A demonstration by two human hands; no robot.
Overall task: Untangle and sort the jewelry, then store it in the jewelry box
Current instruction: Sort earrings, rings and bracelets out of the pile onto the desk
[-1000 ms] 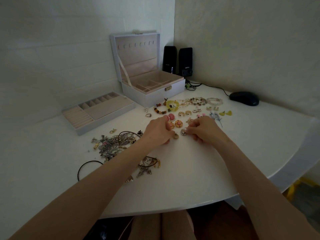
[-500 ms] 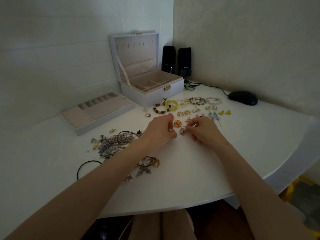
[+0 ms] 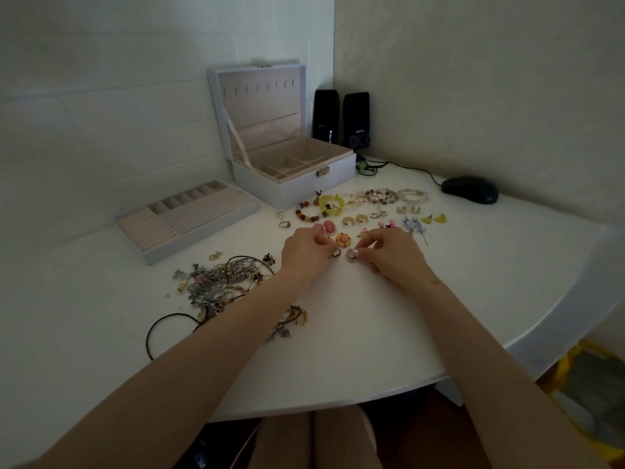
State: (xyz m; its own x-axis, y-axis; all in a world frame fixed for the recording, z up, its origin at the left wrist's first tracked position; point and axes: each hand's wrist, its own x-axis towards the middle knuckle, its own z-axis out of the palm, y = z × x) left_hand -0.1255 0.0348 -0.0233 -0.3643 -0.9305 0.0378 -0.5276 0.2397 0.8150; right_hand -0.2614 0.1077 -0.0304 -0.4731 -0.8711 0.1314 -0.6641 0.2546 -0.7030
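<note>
Little shift over the last sec: both hands stay at frame centre on the table [image 3: 372, 333], on the same 2 small round earrings. Half a sec ago the left hand [image 3: 306, 253] sat a bit higher & hid its earring plus most of the pink oval piece [image 3: 328, 227]. It has now eased back, so the left round earring [image 3: 336, 254] shows again at its fingertips, w/ the pink piece in sight above. The right hand [image 3: 389, 257] has barely moved: thumb & forefinger tips are closed on the rim of the right round earring [image 3: 351, 255], pinching it, on or just off the tabletop, can't tell which. Left fingers are curled w/ tips at its earring; whether they pinch or only touch it, can't tell. The 2 earrings lie side by side, near but apart, just below the orange round piece [image 3: 344, 238]. My read: a matched pair being lined up as the next entry in the sorted rows (bracelets [image 3: 372, 196] upper centre, small pairs below them). So still sorting, prob. about halfway. The tangled heap [image 3: 220, 282] at left-centre is still a knot. The jewelry box [image 3: 294, 187] stands open at upper centre w/ compartments that look empty, and the lift-out tray [image 3: 203, 211] left of it shows nothing in it. Storing not begun.
</note>
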